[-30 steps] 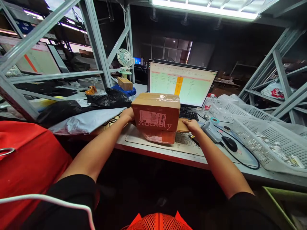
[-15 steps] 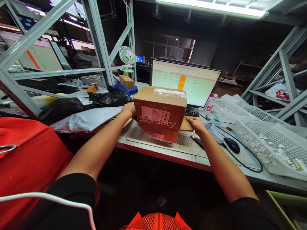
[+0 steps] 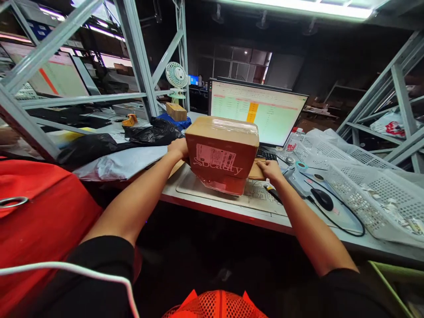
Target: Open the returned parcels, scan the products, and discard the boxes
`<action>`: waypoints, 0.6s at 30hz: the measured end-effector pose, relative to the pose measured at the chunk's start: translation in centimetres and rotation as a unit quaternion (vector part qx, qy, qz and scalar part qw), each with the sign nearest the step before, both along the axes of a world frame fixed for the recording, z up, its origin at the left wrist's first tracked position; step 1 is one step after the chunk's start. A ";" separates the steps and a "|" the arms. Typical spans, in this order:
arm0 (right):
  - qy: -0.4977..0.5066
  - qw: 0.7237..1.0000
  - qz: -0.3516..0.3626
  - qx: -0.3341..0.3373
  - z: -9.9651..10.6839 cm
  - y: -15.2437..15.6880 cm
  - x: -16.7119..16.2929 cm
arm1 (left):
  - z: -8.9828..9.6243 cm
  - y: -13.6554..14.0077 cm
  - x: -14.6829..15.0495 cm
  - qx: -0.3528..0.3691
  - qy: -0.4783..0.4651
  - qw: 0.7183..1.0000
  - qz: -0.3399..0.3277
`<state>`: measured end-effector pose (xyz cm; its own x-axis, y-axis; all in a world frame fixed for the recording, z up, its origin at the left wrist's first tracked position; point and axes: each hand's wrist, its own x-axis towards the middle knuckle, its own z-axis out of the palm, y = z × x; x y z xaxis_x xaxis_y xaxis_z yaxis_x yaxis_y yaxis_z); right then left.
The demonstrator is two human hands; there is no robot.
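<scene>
A cardboard box (image 3: 221,170) stands tilted on the desk mat (image 3: 188,187), with "beauty" printed on the side facing me, a white shipping label and clear tape. My left hand (image 3: 178,149) is closed at the box's far left edge; its fingertips are hidden behind the box. On the other side, my right hand (image 3: 270,169) pinches a brown cardboard flap (image 3: 256,171) that juts out from the box, thumb on top. A black and yellow box cutter (image 3: 273,193) lies on the mat just below my right hand.
Behind the box stand a monitor (image 3: 255,106) and a keyboard (image 3: 266,155). White perforated baskets (image 3: 371,185) and a black mouse (image 3: 321,199) are to the right. Grey and black plastic bags (image 3: 122,163) lie left, near a metal frame (image 3: 135,53) and a red bag (image 3: 43,221).
The view has shifted slightly. The box has tipped a little, its lower edge nearer the mat on the right; both hands keep nearly the same places on it.
</scene>
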<state>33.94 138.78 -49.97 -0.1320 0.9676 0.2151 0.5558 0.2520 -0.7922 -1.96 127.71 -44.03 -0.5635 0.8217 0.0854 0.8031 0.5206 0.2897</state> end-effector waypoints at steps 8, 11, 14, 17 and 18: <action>-0.062 0.996 -0.005 0.057 1.1 0.5 0.0 | 0.2 -0.3 0.0 0.006 -0.007 1.000 0.001; -0.079 0.994 -0.009 0.068 1.3 0.6 0.1 | -0.1 -0.2 -0.2 0.007 -0.011 1.000 -0.004; -0.098 0.992 -0.006 0.078 1.6 0.4 0.1 | -0.1 -0.1 -0.2 0.009 -0.011 1.000 -0.001; -0.113 0.990 -0.010 0.087 1.8 0.2 0.0 | -0.1 0.0 -0.2 0.024 -0.009 1.000 -0.009; -0.119 0.989 -0.010 0.089 1.9 0.1 0.0 | -0.1 0.0 -0.2 0.028 -0.008 1.000 -0.012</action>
<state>33.95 138.88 -48.07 -0.1806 0.9200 0.3477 0.7274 0.3629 -0.5824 -2.19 127.66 -44.14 -0.5449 0.8296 0.1218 0.8103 0.4836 0.3309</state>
